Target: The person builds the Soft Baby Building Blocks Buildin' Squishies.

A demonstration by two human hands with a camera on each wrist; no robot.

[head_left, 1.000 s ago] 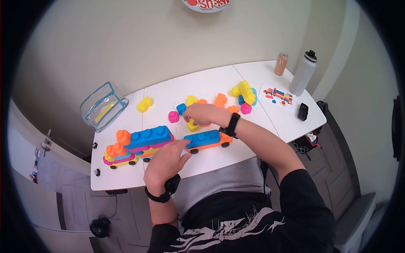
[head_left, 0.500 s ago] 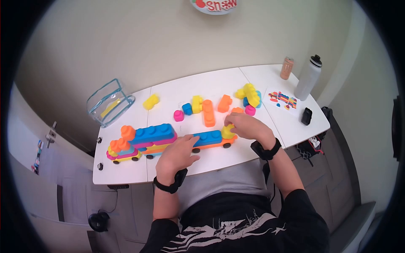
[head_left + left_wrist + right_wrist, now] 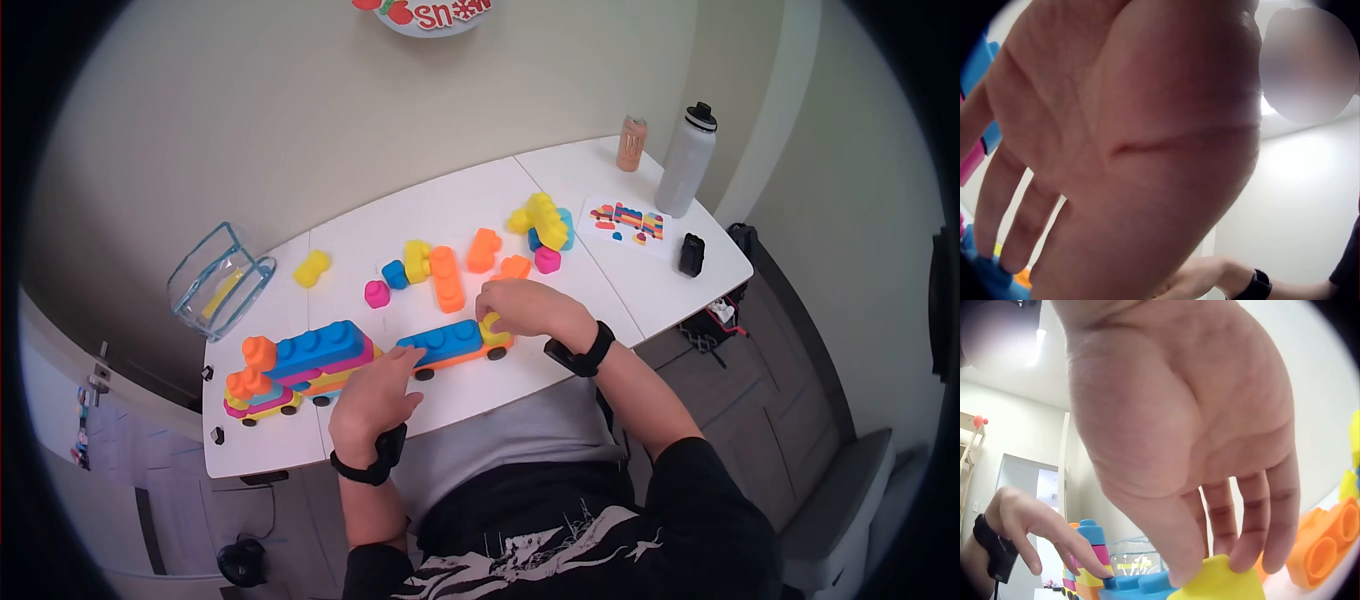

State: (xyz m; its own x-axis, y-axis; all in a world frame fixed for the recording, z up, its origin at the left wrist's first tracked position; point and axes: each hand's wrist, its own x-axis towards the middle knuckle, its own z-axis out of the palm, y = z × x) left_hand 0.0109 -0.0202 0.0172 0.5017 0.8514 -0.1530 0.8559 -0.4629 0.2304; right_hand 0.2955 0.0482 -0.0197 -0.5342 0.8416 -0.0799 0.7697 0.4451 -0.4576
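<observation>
My right hand (image 3: pixel 532 308) pinches a yellow block (image 3: pixel 1221 582) between thumb and fingers. The block sits at the right end of an orange wheeled base (image 3: pixel 462 362), beside a long blue block (image 3: pixel 455 340) on the same base. Straight fingertips of my left hand (image 3: pixel 372 405) rest on the left end of that blue block. Left of this hand stands the rest of a block train, with a second long blue block (image 3: pixel 322 350) on top and an orange block (image 3: pixel 259 352) at its front. My left hand hides part of where the cars meet.
Loose blocks lie farther back, among them an orange one (image 3: pixel 446 280), a small blue one (image 3: pixel 396 275) and a pink one (image 3: pixel 377 293). A picture sheet (image 3: pixel 628 225), a bottle (image 3: pixel 687 160) and a can (image 3: pixel 631 145) are at right. A clear bag (image 3: pixel 215 275) stands left.
My right hand went from the loose blocks to the right end of the orange base, bringing the yellow block there. My left hand stayed at the blue block. The head view shifted.
</observation>
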